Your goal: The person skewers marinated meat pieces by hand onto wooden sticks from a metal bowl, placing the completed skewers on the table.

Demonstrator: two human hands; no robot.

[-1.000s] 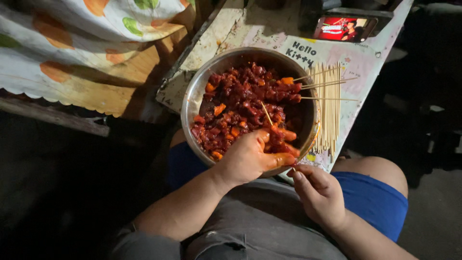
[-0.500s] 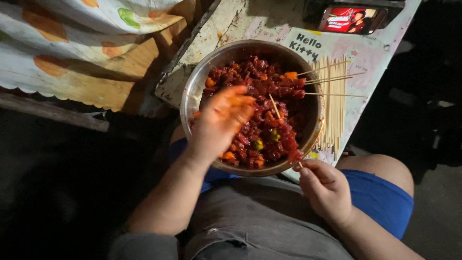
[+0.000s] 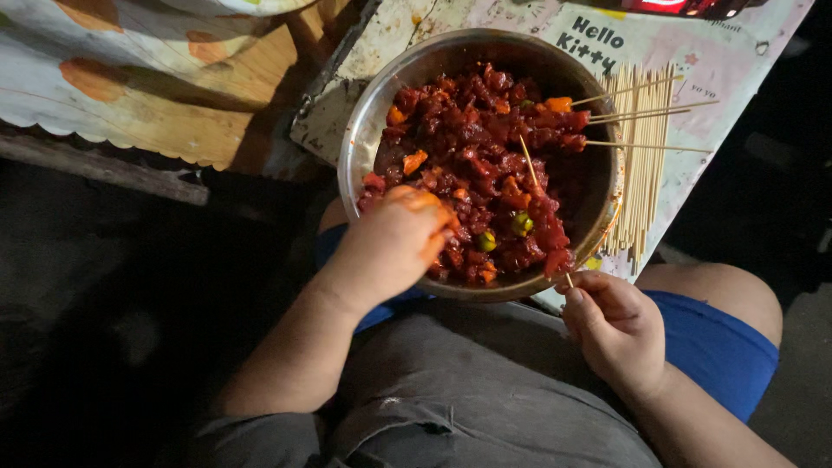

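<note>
The fingers of the left hand (image 3: 390, 247) curl down into the near left part of the metal bowl (image 3: 368, 139), their tips smeared orange-red and buried among the meat pieces (image 3: 472, 156); whether they pinch a piece cannot be told, since the back of the hand hides them. The fingers of the right hand (image 3: 617, 325) are clenched on the near end of a loaded skewer (image 3: 555, 251), whose red chunks lie over the bowl's near right rim while a bare tip of stick pokes out by the thumb. The bowl sits on the near edge of the surface (image 3: 719, 61), just above the person's lap, and is heaped with dark red marinated meat, orange bits and a couple of green bits. One thin stick stands tilted in the middle of the heap. A few bare sticks rest across the bowl's far right rim, pointing right. Just beside the bowl on the right lies a bundle of bamboo sticks (image 3: 646, 165), running near to far on the surface. To the far left hangs a patterned cloth (image 3: 104, 78) with orange patches. The person's blue shorts (image 3: 719, 347) show at the near right.
</note>
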